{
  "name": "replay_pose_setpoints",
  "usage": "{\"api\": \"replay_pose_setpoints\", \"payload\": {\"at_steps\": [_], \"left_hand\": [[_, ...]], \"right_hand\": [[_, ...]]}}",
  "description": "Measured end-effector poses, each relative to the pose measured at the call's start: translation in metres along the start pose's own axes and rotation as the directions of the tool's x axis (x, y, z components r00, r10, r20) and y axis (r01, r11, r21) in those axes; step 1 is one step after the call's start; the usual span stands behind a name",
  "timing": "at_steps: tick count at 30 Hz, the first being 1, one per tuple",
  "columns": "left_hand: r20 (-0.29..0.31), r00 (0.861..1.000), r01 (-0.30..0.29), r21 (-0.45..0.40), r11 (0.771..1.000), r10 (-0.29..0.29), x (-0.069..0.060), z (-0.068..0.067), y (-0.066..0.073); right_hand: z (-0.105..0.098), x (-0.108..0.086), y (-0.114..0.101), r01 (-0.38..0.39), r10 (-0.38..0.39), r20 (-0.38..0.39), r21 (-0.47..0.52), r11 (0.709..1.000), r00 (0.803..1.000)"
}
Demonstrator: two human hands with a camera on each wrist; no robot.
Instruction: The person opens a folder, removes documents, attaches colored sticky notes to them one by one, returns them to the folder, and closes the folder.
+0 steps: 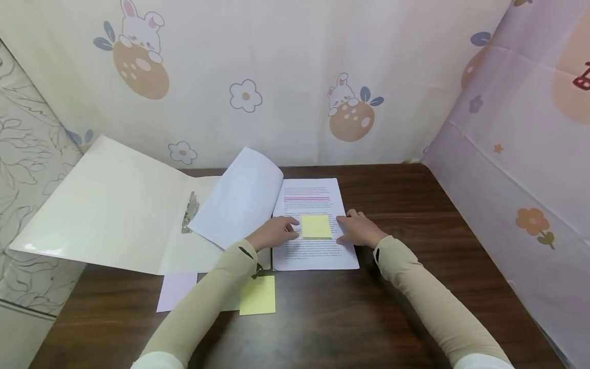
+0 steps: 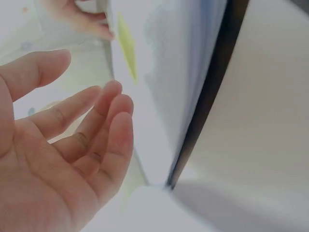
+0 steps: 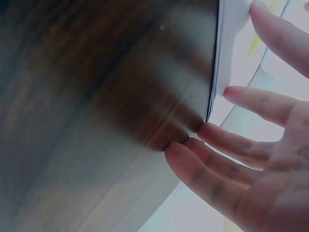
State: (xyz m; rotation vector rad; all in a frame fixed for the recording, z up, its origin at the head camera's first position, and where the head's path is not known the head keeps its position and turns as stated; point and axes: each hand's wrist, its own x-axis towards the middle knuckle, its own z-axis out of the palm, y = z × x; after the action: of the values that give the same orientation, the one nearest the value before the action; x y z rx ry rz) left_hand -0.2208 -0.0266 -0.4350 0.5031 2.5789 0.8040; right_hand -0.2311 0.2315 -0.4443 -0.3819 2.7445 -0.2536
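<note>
A stack of printed pages [image 1: 301,259] lies on the dark wooden table, with pink highlighted lines near its top. A square yellow sticky note pad [image 1: 316,226] rests on the top page. My left hand [image 1: 274,233] is just left of the pad, its fingers loosely bent with nothing between them. At the right edge of the pages is my right hand [image 1: 361,229]. The right wrist view shows its spread fingers [image 3: 270,108] along that edge, some fingertips touching the paper and others the table.
A white binder [image 1: 110,205] spreads open at the left, with a metal clip [image 1: 190,212] inside. One turned-over sheet [image 1: 239,200] curls up between binder and pages. Near the front lie a purple sticky note [image 1: 176,290] and a second yellow one [image 1: 258,295]. A patterned curtain [image 1: 286,61] hangs behind the table.
</note>
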Motion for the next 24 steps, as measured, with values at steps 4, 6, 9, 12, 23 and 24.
{"api": "replay_pose_setpoints", "payload": {"at_steps": [4, 6, 9, 12, 23, 24], "left_hand": [[-0.066, 0.998, 0.010, 0.033, 0.999, -0.007, -0.012, -0.016, -0.002], [-0.095, 0.995, 0.028, 0.045, 0.999, -0.024, -0.019, -0.025, -0.005], [-0.139, 0.989, 0.049, 0.054, 0.997, -0.041, -0.028, -0.036, -0.014], [-0.180, 0.983, 0.057, 0.062, 0.996, -0.045, -0.032, -0.045, -0.025], [-0.384, 0.916, 0.137, 0.037, 0.990, -0.113, -0.044, -0.080, -0.079], [-0.388, 0.912, 0.154, 0.026, 0.988, -0.132, -0.045, -0.082, -0.084]], "right_hand": [[0.001, 0.000, 0.001, 0.008, -0.008, -0.009, -0.008, 1.000, 1.000], [0.001, -0.001, 0.002, 0.009, -0.009, -0.010, -0.011, 1.000, 1.000], [0.001, -0.001, 0.002, 0.010, -0.010, -0.009, -0.014, 1.000, 1.000], [0.001, 0.000, 0.003, 0.010, -0.010, -0.013, -0.007, 1.000, 1.000], [0.003, -0.003, 0.002, -0.010, 0.011, -0.008, 0.034, 0.999, 1.000], [0.003, -0.004, 0.003, -0.013, 0.013, -0.010, 0.040, 0.999, 1.000]]}}
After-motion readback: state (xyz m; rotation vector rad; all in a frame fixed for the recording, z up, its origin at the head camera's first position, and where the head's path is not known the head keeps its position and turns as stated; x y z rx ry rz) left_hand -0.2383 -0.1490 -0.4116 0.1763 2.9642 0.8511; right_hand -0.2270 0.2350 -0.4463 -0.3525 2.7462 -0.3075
